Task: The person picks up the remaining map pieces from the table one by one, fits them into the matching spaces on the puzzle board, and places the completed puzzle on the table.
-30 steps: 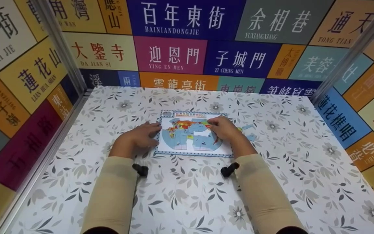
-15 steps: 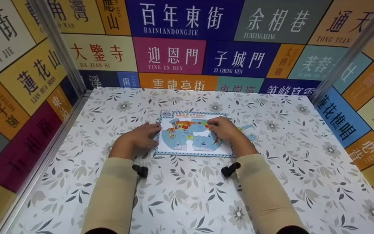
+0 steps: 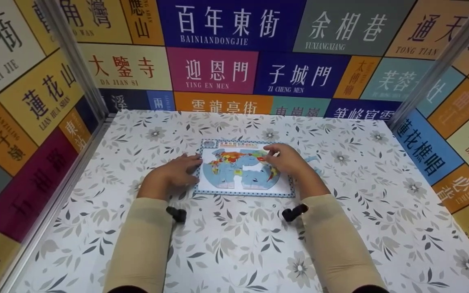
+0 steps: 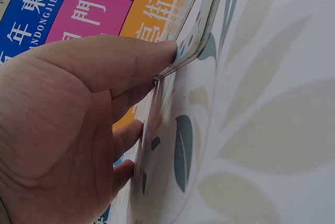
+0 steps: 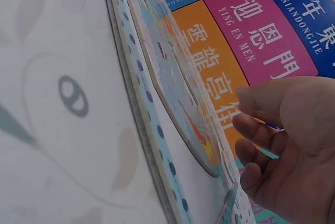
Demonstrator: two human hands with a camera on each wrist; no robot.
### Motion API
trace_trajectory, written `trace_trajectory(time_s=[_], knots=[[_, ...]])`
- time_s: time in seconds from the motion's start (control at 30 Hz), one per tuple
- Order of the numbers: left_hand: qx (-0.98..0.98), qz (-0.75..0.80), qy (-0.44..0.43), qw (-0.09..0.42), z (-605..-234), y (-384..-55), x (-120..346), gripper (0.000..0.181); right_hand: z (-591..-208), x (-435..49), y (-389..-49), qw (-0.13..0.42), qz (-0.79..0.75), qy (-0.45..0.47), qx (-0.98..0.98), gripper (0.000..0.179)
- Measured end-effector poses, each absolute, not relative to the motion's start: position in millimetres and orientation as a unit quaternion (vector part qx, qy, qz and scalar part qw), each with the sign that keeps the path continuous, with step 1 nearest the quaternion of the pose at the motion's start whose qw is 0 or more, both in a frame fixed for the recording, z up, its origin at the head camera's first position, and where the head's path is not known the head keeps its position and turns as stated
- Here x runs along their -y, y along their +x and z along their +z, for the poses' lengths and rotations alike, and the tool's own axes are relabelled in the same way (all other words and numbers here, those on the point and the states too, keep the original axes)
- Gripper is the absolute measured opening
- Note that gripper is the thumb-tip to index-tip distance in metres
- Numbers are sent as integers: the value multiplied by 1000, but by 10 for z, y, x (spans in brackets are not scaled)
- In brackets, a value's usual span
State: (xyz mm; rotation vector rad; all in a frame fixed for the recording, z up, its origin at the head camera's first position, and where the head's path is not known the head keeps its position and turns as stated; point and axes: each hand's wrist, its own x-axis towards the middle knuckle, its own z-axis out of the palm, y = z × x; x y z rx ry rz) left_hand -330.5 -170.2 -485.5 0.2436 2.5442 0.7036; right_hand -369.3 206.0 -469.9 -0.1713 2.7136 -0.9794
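A world-map jigsaw puzzle lies on the table, its board (image 3: 242,193) edged with a blue dotted border. Fitted map pieces (image 3: 219,176) form most of the oval, with a white gap (image 3: 253,167) right of the middle. My left hand (image 3: 173,171) rests at the board's left edge, fingers spread; in the left wrist view its thumb (image 4: 152,56) lies on the board's corner. My right hand (image 3: 287,160) hovers over the upper right of the map, loosely bent fingers (image 5: 256,130) holding nothing visible. Its wrist hides part of the board's right edge.
A light-blue loose puzzle piece (image 3: 312,158) shows just beyond the right wrist. The table (image 3: 234,244) has a leaf-and-flower cover. Panels printed with Chinese characters (image 3: 214,69) wall in the back and both sides, joined by metal posts (image 3: 426,69).
My right hand has lifted off the map's upper right and shifted slightly right, uncovering more of the pieces there. The left hand stays in place.
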Motion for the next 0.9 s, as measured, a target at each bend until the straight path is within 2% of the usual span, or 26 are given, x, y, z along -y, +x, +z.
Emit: trace_trajectory(time_s=[0.4, 0.9], knots=[[-929, 264, 86, 245, -4830, -3284, 1694, 77, -4442, -2247, -3595, 112, -351, -55, -928, 48], [-925, 275, 70, 253, -4843, -3294, 1694, 76, -4322, -2659, -3525, 103, -351, -41, -930, 53]])
